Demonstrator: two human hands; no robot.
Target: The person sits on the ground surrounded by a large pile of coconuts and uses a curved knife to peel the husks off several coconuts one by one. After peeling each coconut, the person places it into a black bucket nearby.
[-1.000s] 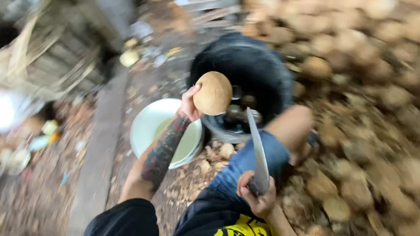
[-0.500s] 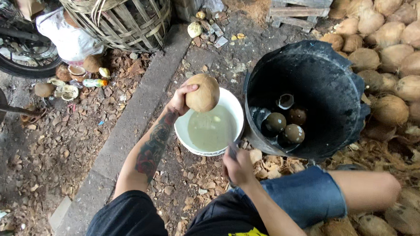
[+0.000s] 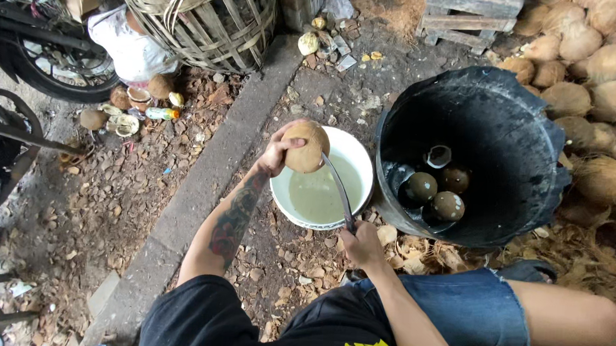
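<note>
Blade [image 3: 338, 189] now against coconut [image 3: 306, 147] (rough, round)

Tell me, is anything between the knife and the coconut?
Nothing visible. The left hand holds the coconut over the white bowl, and the knife in the right hand already reaches its side.

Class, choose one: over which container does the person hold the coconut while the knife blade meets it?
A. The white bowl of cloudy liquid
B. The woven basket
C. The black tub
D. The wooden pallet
A: the left hand holds the coconut above the white bowl, with the knife in the right hand against it.
</note>
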